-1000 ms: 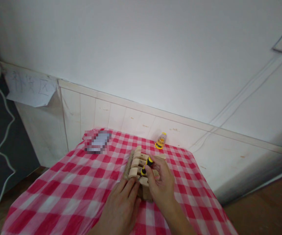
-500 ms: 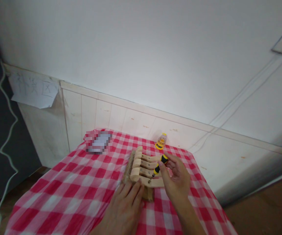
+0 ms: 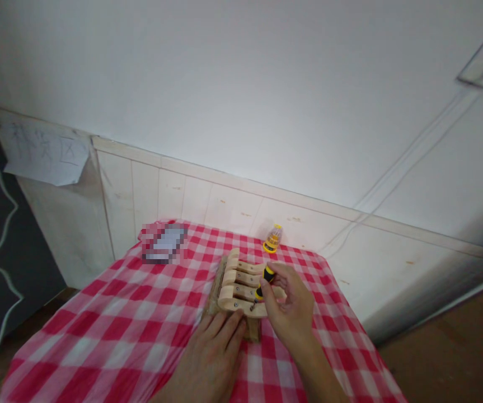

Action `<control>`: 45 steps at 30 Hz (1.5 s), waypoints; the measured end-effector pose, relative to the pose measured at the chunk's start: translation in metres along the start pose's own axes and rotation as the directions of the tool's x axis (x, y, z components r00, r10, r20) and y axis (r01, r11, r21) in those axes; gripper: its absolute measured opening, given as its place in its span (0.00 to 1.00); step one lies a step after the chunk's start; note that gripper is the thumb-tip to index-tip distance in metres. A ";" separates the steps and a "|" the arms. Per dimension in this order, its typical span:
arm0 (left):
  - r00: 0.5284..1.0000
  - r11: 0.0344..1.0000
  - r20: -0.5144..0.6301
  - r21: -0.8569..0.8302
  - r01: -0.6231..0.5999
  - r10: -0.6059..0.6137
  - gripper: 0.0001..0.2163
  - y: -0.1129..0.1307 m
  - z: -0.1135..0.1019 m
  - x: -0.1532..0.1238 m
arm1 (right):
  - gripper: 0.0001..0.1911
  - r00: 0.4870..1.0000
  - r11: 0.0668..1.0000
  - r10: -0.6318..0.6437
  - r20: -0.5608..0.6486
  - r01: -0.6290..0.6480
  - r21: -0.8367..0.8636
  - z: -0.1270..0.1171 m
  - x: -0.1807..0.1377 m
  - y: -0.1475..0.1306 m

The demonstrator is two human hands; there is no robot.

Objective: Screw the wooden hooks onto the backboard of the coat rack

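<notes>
Between the fingers of my right hand (image 3: 289, 299) is a yellow and black screwdriver (image 3: 268, 273). It leans, its tip at a screw hole in the nearest of several pale wooden hook-shaped pieces (image 3: 228, 302). These curved pieces stand side by side on a brown base (image 3: 253, 333), each with small dark screws or holes. My left hand (image 3: 210, 350) lies palm down, fingers stretched out, fingertips against the near edge of the base and the closest wooden piece. My right hand covers the right ends of the pieces.
A yellow-capped clear bit holder (image 3: 272, 239) stands near the wall at the back. A phone (image 3: 168, 243), partly blurred, lies at the back left. The red checked tablecloth (image 3: 111, 313) covers the table. A white cord (image 3: 4, 268) hangs at the left.
The screwdriver is tilted more upright, and my right hand has shifted slightly left with it. My left hand stays at the near edge. The whole view has shifted a little.
</notes>
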State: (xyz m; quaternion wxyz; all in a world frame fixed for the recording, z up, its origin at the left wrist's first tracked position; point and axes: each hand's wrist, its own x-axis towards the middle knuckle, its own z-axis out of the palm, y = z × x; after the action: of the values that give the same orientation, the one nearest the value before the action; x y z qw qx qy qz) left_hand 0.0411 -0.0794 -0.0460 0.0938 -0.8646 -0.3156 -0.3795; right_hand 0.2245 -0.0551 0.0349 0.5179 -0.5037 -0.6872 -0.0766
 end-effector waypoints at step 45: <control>0.999 0.897 0.022 -0.440 0.047 -0.042 0.11 -0.090 -0.032 0.044 | 0.21 0.919 0.975 -0.219 0.328 0.215 0.047 -0.035 0.009 0.008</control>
State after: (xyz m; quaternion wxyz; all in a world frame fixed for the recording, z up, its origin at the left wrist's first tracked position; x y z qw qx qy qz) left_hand -0.0106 -0.0010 0.0004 -0.1148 -0.8583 -0.2418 -0.4378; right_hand 0.2531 -0.0674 0.0548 0.3858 -0.4275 -0.8164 -0.0442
